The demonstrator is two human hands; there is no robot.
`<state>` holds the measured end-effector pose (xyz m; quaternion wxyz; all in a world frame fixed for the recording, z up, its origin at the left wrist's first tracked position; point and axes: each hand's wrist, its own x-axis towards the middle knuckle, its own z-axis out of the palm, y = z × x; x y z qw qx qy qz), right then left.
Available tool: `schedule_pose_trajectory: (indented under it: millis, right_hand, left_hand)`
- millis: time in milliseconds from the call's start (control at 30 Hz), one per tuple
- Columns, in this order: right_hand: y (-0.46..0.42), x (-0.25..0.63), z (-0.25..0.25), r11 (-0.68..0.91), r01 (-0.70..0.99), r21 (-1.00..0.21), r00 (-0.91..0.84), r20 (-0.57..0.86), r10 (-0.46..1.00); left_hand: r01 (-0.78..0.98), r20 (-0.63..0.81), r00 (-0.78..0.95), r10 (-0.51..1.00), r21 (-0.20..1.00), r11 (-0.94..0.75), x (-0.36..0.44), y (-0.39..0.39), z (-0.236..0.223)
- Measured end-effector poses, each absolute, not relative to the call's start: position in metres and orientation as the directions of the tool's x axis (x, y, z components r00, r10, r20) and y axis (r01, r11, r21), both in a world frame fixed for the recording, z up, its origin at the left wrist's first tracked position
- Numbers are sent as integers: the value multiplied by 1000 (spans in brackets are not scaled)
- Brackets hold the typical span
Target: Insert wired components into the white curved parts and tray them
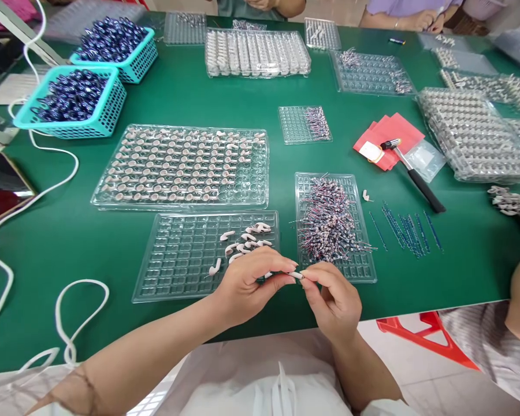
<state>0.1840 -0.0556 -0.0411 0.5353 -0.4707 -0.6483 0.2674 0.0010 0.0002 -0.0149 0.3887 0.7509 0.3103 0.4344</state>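
Observation:
Near the table's front edge, my left hand (247, 283) pinches a white earbud shell (295, 275) between thumb and fingertips, its stem pointing right. My right hand (335, 294) is closed in a pinch at the stem's end; whatever tiny part it grips is hidden by the fingers. Behind my left hand, a clear blister tray (173, 260) carries several loose white earbud shells (242, 245). Just beyond my right hand lies another clear tray (364, 268), heaped with small wired parts (327, 222) that have red and dark leads.
A larger tray of earbud shells (169, 164) lies farther back. Turquoise baskets (106, 107) of dark blue glossy pieces stand left, by a white cable (47, 196). On the right are a black-handled hammer (420, 182), red packets (387, 138) and thin blue strips (407, 234). Other people sit around the table.

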Motion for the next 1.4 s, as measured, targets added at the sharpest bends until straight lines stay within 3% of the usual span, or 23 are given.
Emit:
schedule_pose_trajectory:
  millis: [867,1200,1400]
  right_hand:
    - [-54,185,-39,431,400,-809,-26,460,888]
    - [-56,185,-42,381,337,-861,-1,405,915]
    - [-57,184,-43,422,313,-851,1,444,896]
  left_hand:
    - [211,436,420,796,806,-552,1,0,-14]
    - [192,419,419,806,826,-530,0,-1,-14]
    - [222,371,404,836,847,-483,-1,-2,-7]
